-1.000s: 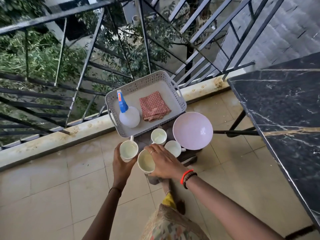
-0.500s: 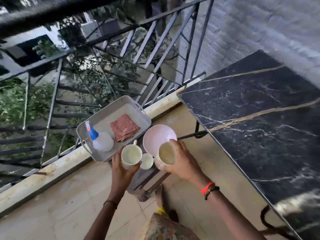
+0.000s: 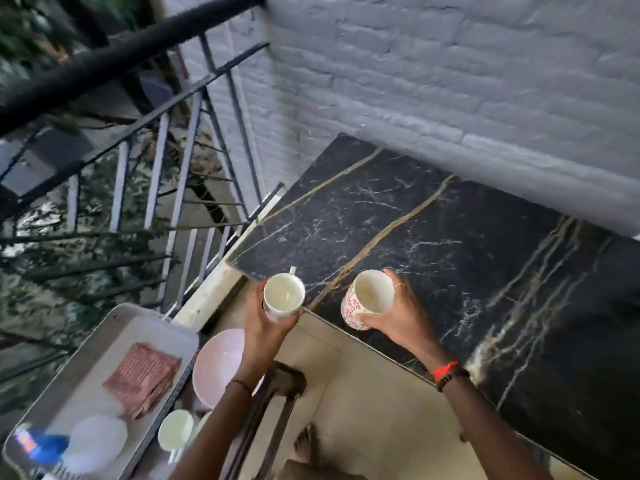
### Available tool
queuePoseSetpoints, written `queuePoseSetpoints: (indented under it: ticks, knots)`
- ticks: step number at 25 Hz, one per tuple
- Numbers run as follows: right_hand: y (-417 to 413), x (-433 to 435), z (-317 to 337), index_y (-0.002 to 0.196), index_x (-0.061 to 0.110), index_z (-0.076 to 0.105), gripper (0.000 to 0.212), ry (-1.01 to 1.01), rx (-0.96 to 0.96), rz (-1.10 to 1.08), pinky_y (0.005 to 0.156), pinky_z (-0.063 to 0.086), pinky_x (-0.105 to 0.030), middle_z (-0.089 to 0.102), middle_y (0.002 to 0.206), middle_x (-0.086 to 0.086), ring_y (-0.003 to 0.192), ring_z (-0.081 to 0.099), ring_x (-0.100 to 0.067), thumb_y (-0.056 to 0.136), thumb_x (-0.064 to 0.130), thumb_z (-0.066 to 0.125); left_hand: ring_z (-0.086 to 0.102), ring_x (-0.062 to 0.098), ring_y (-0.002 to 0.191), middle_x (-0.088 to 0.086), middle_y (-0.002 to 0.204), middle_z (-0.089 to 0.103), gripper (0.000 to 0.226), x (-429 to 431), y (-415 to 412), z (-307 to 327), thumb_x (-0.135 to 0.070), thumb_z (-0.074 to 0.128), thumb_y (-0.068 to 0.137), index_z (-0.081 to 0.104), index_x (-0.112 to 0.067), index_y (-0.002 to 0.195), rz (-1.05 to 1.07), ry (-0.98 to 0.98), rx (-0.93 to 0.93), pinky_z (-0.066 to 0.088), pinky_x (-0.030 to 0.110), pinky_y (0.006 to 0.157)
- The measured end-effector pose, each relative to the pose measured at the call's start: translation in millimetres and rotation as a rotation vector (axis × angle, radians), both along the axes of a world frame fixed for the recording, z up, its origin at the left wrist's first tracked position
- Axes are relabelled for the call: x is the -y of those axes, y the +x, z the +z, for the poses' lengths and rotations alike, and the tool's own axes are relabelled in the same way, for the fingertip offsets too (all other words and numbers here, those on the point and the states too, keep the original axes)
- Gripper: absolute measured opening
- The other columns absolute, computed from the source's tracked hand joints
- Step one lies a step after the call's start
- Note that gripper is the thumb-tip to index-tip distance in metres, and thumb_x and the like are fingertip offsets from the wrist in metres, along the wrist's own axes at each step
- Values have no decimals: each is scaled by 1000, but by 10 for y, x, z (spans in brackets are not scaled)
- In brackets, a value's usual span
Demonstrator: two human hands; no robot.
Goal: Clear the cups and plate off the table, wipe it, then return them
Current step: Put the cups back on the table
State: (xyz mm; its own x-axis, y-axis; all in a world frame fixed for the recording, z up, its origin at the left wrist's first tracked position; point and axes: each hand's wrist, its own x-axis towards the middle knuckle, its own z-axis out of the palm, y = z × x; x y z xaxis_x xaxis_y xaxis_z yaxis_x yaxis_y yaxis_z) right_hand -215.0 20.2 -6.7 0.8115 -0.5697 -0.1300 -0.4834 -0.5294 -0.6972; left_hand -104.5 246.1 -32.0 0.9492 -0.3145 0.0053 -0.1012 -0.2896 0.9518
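A white cup [image 3: 284,296] sits in the left grip [image 3: 265,327], fingers curled round its wall, over the near edge of the desk [image 3: 467,244]. At its 3 o'clock the right grip [image 3: 407,318] clasps a flowered cup [image 3: 365,301] above the black marble top; whether either cup touches the desk cannot be told. At 7 o'clock, lower down, a plate [image 3: 216,362] and a third cup [image 3: 175,429] lie just beside a tray [image 3: 156,320] holding a cloth [image 3: 142,379] and a blurred bottle [image 3: 79,445], with a railing [image 3: 180,161] at 10 o'clock.

White cup [image 3: 284,296], red-flowered cup [image 3: 367,299] upright over marble table [image 3: 450,265] edge; pink plate [image 3: 218,362] below-left
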Motion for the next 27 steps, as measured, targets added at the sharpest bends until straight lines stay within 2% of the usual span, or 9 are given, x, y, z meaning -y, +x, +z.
queuePoseSetpoints:
  ticks: [2, 6, 11, 14, 15, 17, 19, 23, 27]
  knots:
    - [-59, 239, 27, 139, 28, 34, 102, -26, -30, -84, 94, 44, -32, 43, 136, 2, 119, 50, -19, 53, 44, 87, 56, 13, 105, -3, 116, 54, 67, 304, 125, 48, -35, 82, 63, 47, -29, 120, -80, 14, 2, 49, 31, 88]
    - [-172, 553, 45, 139, 24, 37, 101, -89, -60, -265, 93, 46, -34, 45, 134, -2, 118, 51, -22, 53, 42, 89, 56, 13, 108, -2, 122, 54, 68, 842, 260, 101, -21, 86, 69, 44, -27, 123, -252, 20, -39, 50, 29, 90]
    - [-281, 906, 38, 138, 15, 39, 102, -69, -37, -434, 95, 48, -36, 45, 131, -6, 115, 54, -26, 53, 38, 90, 52, 7, 108, -6, 123, 51, 71, 1528, 259, 115, -18, 86, 70, 44, -19, 128, -383, 65, -27, 45, 16, 90]
    - [-279, 1165, 52, 144, 13, 34, 108, -75, -57, -498, 99, 44, -37, 42, 130, -8, 118, 51, -28, 55, 41, 88, 54, 6, 102, -8, 121, 49, 70, 1917, 303, 128, -18, 85, 71, 42, -24, 126, -433, 92, -60, 46, 5, 82]
    - [-276, 1276, 54, 145, 13, 33, 108, -73, -81, -514, 99, 44, -38, 41, 129, -8, 118, 50, -29, 56, 43, 87, 54, 9, 105, -5, 122, 49, 71, 2059, 332, 120, -20, 86, 70, 43, -22, 127, -448, 117, -61, 47, 6, 83]
    - [-257, 1475, 59, 142, 13, 34, 105, -82, -122, -542, 94, 47, -40, 39, 126, -8, 116, 50, -30, 57, 47, 85, 52, 17, 113, 6, 127, 49, 77, 2298, 401, 86, -22, 87, 69, 44, -14, 131, -457, 193, -30, 48, 21, 94]
    - [-230, 1714, 59, 138, 11, 36, 102, -95, -135, -575, 89, 50, -42, 38, 125, -10, 113, 50, -31, 56, 48, 86, 50, 22, 116, 12, 131, 47, 80, 2563, 451, 65, -20, 87, 68, 43, -10, 133, -471, 224, -28, 44, 29, 99]
    - [-134, 2174, 36, 130, 6, 39, 97, -88, -167, -680, 85, 51, -42, 39, 126, -12, 111, 52, -33, 56, 47, 86, 49, 24, 122, 12, 133, 47, 75, 3046, 480, 16, -13, 84, 72, 41, -10, 134, -521, 212, -85, 47, 38, 105]
    - [-52, 2624, -4, 129, -2, 39, 94, -74, -187, -770, 90, 51, -45, 43, 130, -16, 117, 50, -36, 61, 46, 84, 47, 25, 126, 12, 137, 47, 74, 3495, 521, -74, -11, 79, 78, 36, -9, 138, -569, 229, -117, 45, 46, 107]
